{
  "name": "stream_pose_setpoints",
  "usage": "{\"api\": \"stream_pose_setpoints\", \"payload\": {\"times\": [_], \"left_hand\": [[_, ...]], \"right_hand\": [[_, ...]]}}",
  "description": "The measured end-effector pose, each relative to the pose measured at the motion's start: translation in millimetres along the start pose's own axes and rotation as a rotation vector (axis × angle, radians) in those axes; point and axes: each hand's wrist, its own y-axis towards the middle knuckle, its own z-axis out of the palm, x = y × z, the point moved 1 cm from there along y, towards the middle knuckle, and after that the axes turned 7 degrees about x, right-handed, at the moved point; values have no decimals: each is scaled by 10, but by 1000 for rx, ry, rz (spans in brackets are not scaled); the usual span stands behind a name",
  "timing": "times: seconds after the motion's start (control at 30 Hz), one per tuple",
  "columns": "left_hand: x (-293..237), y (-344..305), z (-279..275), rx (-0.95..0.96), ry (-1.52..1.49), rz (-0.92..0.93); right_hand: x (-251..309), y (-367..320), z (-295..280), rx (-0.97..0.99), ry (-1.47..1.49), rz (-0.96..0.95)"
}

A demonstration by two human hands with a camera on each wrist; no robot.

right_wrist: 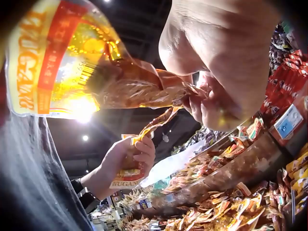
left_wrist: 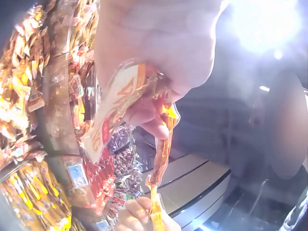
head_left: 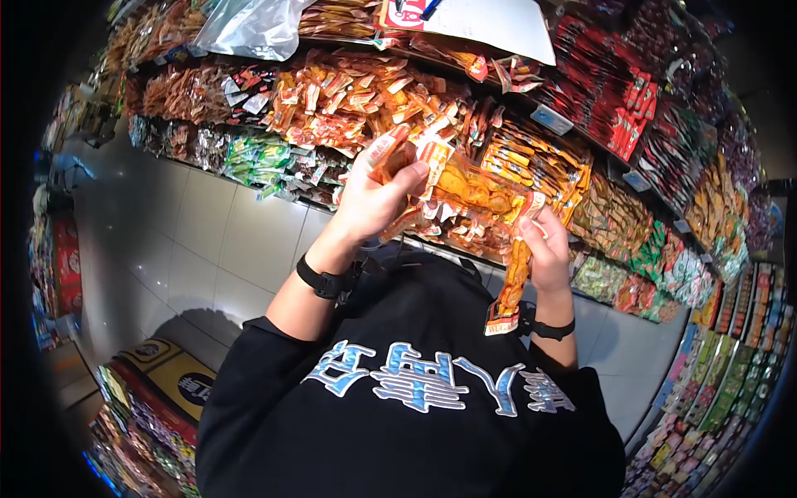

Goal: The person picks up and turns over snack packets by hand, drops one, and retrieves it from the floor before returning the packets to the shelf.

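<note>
An orange snack packet [head_left: 473,187] of clear plastic stretches between the two hands. Its left end is pinched by the left hand [head_left: 378,199], thumb on top. A second packet [head_left: 388,148] sticks up from that same hand; its pale printed end shows large in the left wrist view. The right hand [head_left: 546,249] pinches the stretched packet's other end. From its fingers another long packet [head_left: 510,286] hangs down; in the right wrist view this packet [right_wrist: 82,67] shows a white and red printed end. The palm side of the right hand [right_wrist: 221,62] hides part of its grip.
Shelves of loose snack packets [head_left: 340,91] curve across the front, with yellow packets [head_left: 531,162] and red packets [head_left: 610,83] to the right. A white board [head_left: 498,25] and a clear plastic bag [head_left: 253,29] lie on top. Tiled floor [head_left: 199,232] shows at left.
</note>
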Motion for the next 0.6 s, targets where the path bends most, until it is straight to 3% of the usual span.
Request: {"api": "stream_pose_setpoints", "payload": {"times": [0.1,0.23,0.5,0.6], "left_hand": [[9,1,-3,-17,190,76],[-115,-5,9,41,198,60],[-195,21,-192,39,262,2],[-173,51,-354,91,332,45]], "right_hand": [[-230,-51,-137,58,62,45],[-211,-54,-54,169,19,80],[-318,4,60,346,-83,490],[-346,59,-12,452,-109,392]]}}
